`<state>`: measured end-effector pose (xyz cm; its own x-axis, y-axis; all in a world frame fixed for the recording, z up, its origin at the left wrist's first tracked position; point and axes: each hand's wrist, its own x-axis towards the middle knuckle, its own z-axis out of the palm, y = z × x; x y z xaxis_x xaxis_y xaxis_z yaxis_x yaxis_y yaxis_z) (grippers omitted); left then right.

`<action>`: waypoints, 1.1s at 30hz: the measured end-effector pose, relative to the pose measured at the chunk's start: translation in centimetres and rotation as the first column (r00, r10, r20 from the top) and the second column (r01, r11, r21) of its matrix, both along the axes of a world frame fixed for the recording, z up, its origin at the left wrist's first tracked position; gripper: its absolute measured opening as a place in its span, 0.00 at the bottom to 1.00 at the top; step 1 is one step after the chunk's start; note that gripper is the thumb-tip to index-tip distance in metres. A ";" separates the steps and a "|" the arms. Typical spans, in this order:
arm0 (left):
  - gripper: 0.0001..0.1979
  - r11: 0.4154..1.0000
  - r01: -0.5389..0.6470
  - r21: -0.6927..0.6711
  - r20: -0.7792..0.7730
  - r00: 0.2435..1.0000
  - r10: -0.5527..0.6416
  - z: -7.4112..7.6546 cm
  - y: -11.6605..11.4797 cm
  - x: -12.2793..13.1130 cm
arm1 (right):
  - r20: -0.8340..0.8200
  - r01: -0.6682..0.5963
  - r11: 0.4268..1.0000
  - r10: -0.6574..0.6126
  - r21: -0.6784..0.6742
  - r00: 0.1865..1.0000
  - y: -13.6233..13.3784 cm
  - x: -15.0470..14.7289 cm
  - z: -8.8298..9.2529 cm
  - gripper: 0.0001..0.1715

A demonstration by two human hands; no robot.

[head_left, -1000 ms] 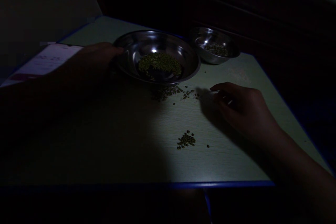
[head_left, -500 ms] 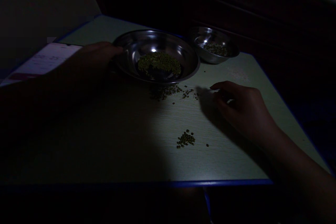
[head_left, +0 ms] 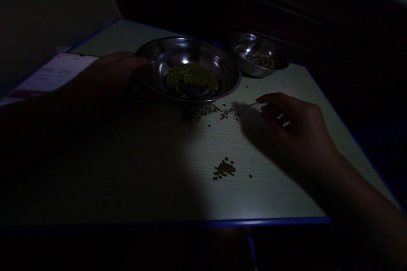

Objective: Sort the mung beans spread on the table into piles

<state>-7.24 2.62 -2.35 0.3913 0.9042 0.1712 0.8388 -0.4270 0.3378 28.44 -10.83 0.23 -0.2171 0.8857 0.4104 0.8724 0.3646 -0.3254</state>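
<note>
My left hand (head_left: 116, 65) grips the left rim of a wide, shallow metal bowl (head_left: 227, 74), thumb over the edge. Green mung beans (head_left: 192, 76) lie in its bottom. Right of the bowl's front, my right hand (head_left: 295, 123) hovers low over the table, fingers curled together. A thin pale thing (head_left: 253, 106) seems to jut from its fingertips; the dark hides what kind it is. Loose beans mixed with small pale bits (head_left: 226, 113) lie between this hand and the bowl. Nearer me is a small pile of beans (head_left: 224, 168), with one single bean (head_left: 251, 176) beside it.
A smaller metal bowl (head_left: 259, 71) with beans and pale grains stands behind, to the right. White powdery bits (head_left: 286, 88) lie on the table (head_left: 152, 169), which has a blue edge. A printed sheet (head_left: 60, 70) lies at the left. The light is very dim.
My right hand has risen slightly and shifted a little to the right, showing more of the pale thing at its fingertips. My left hand and the bowl stay in place.
</note>
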 end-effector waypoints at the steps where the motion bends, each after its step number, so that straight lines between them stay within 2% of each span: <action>1: 0.36 1.000 -0.015 -0.002 -0.014 1.000 0.015 0.0 0.1 0.0 | 0.002 -0.013 1.000 0.013 0.000 1.000 -0.1 -0.1 0.0 0.18; 5: 0.38 0.999 -0.035 0.018 -0.068 0.997 0.036 -0.1 0.2 -0.2 | 0.018 -0.020 1.000 0.020 0.001 1.000 -0.2 -0.3 0.0 0.18; 12: 0.36 0.999 0.004 0.038 -0.020 1.000 -0.003 0.2 -0.5 0.1 | 0.027 -0.002 0.998 0.004 -0.067 1.000 -0.3 -0.5 0.2 0.20; 19: 0.33 0.999 0.014 0.032 -0.109 0.994 -0.010 0.1 0.0 0.1 | 0.031 -0.010 0.997 0.012 -0.072 0.999 -0.4 -0.6 0.2 0.20; 25: 0.34 0.999 0.011 0.034 -0.029 1.000 -0.010 0.1 -0.3 -0.1 | 0.035 -0.034 0.998 0.036 -0.052 0.999 -0.3 -0.7 0.1 0.21; 33: 0.30 0.998 0.055 0.039 -0.073 0.996 -0.052 -0.2 0.3 -0.6 | 0.040 -0.004 0.998 0.007 -0.062 0.999 -0.1 -1.2 -0.1 0.20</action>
<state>-7.84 2.87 -2.56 0.4520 0.8742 0.1777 0.8356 -0.4846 0.2586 27.22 -10.97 0.16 -0.2371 0.9081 0.3453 0.8834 0.3494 -0.3123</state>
